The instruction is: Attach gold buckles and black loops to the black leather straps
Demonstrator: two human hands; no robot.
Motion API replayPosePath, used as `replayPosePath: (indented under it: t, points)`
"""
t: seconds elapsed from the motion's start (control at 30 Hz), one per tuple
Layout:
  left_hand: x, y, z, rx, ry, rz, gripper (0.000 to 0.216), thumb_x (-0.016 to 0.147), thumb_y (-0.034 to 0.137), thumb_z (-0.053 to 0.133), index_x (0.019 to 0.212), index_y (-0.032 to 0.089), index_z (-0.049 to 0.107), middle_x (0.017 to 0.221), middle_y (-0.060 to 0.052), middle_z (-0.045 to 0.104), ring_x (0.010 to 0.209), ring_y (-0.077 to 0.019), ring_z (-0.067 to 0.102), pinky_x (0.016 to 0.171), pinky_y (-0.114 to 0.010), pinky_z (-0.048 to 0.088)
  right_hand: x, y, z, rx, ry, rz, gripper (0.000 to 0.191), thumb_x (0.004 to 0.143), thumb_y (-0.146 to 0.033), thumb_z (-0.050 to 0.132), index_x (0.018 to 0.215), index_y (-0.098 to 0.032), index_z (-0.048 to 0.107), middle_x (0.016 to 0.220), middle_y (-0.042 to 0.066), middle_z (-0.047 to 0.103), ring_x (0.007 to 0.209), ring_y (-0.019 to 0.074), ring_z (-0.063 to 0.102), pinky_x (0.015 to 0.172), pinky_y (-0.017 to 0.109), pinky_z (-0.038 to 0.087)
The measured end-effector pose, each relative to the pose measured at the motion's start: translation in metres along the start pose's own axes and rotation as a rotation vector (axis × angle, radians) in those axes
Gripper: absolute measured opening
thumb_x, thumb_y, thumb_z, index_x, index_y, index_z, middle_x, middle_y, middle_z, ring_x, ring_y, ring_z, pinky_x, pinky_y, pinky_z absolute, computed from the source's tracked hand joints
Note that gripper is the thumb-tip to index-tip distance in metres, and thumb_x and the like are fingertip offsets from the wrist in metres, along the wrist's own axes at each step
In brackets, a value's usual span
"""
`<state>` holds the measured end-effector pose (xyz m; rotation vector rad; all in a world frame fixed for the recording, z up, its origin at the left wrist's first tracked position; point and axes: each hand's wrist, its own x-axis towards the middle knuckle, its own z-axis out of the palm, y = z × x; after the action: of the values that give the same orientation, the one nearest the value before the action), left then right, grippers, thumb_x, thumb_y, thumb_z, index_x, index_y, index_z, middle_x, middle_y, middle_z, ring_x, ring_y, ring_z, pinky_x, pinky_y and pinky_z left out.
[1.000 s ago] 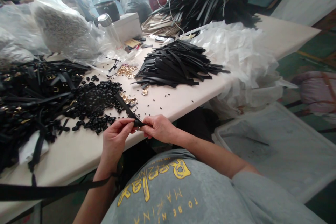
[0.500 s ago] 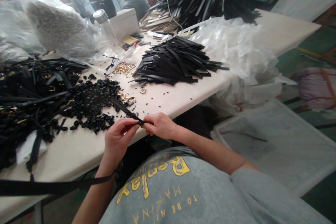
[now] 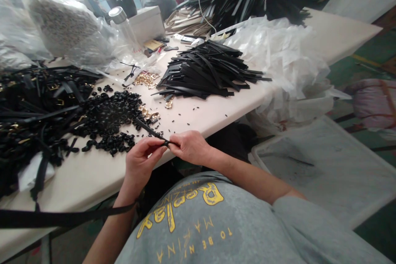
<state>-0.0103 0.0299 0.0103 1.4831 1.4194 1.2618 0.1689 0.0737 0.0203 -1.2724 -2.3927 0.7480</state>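
Between my hands, just over the table's front edge, is a narrow black strap (image 3: 150, 130) that slants up to the left. My left hand (image 3: 142, 157) pinches it between thumb and fingers. My right hand (image 3: 191, 145) grips its near end, touching my left fingertips; the fingers cover whatever is at that end. Beyond the strap lie a heap of small black loops (image 3: 113, 111) and some gold buckles (image 3: 150, 114). A pile of flat black straps (image 3: 210, 70) is farther back to the right.
Black straps with gold buckles (image 3: 37, 103) cover the table's left side. Behind stand a filled plastic bag (image 3: 62, 29), a clear bottle (image 3: 123, 27) and a white box (image 3: 148, 24). Crumpled plastic sheeting (image 3: 278, 57) hangs over the right edge, above a pale bin (image 3: 324, 165).
My hands stay close together on the strap. The right hand has shifted very slightly and its grip looks a little changed; the strap sits slightly lower at its far end.
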Motion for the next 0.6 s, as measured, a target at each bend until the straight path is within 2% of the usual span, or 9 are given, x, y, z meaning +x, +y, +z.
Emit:
replayPosePath:
  t: [0.1, 0.23, 0.4, 0.5, 0.6]
  points:
    - [0.0, 0.0, 0.002, 0.044, -0.003, 0.096, 0.012, 0.076, 0.022, 0.078, 0.088, 0.023, 0.075, 0.086, -0.001, 0.071, 0.077, -0.0135, 0.066, 0.071, -0.024, 0.056, -0.003, 0.002, 0.0, -0.007, 0.017, -0.047, 0.024, 0.094, -0.028, 0.056, 0.075, -0.016, 0.064, 0.069, 0.002, 0.065, 0.06, 0.0121, 0.049, 0.057, 0.026, 0.022]
    - [0.002, -0.002, -0.001, 0.015, -0.03, 0.07, 0.012, 0.076, 0.024, 0.077, 0.088, 0.022, 0.075, 0.086, -0.001, 0.071, 0.078, -0.0145, 0.067, 0.073, -0.026, 0.056, -0.005, 0.008, 0.002, 0.228, -0.055, -0.149, 0.024, 0.095, -0.023, 0.057, 0.072, -0.016, 0.058, 0.065, -0.001, 0.062, 0.06, 0.01, 0.051, 0.058, 0.023, 0.028]
    - [0.0, -0.004, -0.001, -0.017, -0.049, -0.018, 0.018, 0.073, 0.03, 0.08, 0.087, 0.021, 0.075, 0.085, -0.003, 0.071, 0.078, -0.0167, 0.068, 0.072, -0.028, 0.057, -0.003, 0.016, 0.009, 0.527, -0.076, -0.058, 0.022, 0.095, -0.02, 0.057, 0.073, -0.016, 0.057, 0.064, -0.002, 0.063, 0.059, 0.009, 0.055, 0.061, 0.02, 0.037]
    - [-0.006, -0.008, 0.002, -0.046, -0.011, -0.089, 0.02, 0.073, 0.032, 0.08, 0.09, 0.021, 0.076, 0.088, -0.003, 0.072, 0.079, -0.0165, 0.067, 0.074, -0.029, 0.057, -0.004, 0.019, 0.01, 0.714, -0.15, -0.055, 0.013, 0.095, -0.018, 0.054, 0.083, -0.015, 0.06, 0.073, 0.0, 0.067, 0.066, 0.0108, 0.063, 0.065, 0.021, 0.046]
    - [-0.01, -0.014, 0.004, -0.051, 0.017, -0.081, 0.018, 0.074, 0.031, 0.079, 0.089, 0.022, 0.076, 0.089, -0.002, 0.071, 0.081, -0.0159, 0.066, 0.076, -0.028, 0.056, -0.007, 0.019, 0.007, 0.781, -0.231, -0.073, 0.011, 0.094, -0.013, 0.052, 0.097, -0.014, 0.063, 0.083, 0.002, 0.07, 0.071, 0.0112, 0.067, 0.069, 0.022, 0.051]
